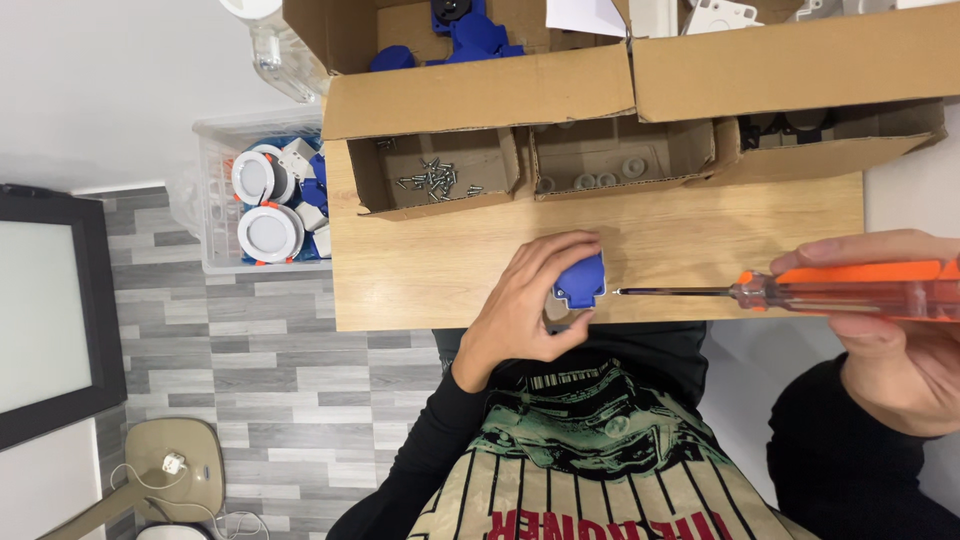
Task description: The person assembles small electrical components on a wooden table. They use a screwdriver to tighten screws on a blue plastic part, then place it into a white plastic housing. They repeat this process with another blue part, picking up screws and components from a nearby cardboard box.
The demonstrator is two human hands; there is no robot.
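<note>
Head view, left hand: the left hand (pixel 525 305) has its grip clamped on a small blue plastic part (pixel 580 282), fingers curled over the top, thumb beneath, pressing it at the near edge of the wooden surface (pixel 700 245).
Head view, right hand: the right hand (pixel 880 330) has its grip closed round the orange-handled screwdriver (pixel 800 292); the shaft lies level and the tip touches the part's right side.
Doing it well: judged from the pose, keep the shaft in line with the screw, press inward while turning, and hold the part firmly so it cannot spin; fingertips should stay off the tip's line.
Around: a cardboard tray of screws (pixel 438 178) sits just behind the part, a tray of small rings (pixel 600 175) beside it, bigger cardboard boxes (pixel 620 60) behind those.
Left of the surface: a clear plastic bin (pixel 262 195) with round white lamps and blue parts stands on the floor.
In the way: nothing lies between tip and part; the trays are near the left knuckles.
</note>
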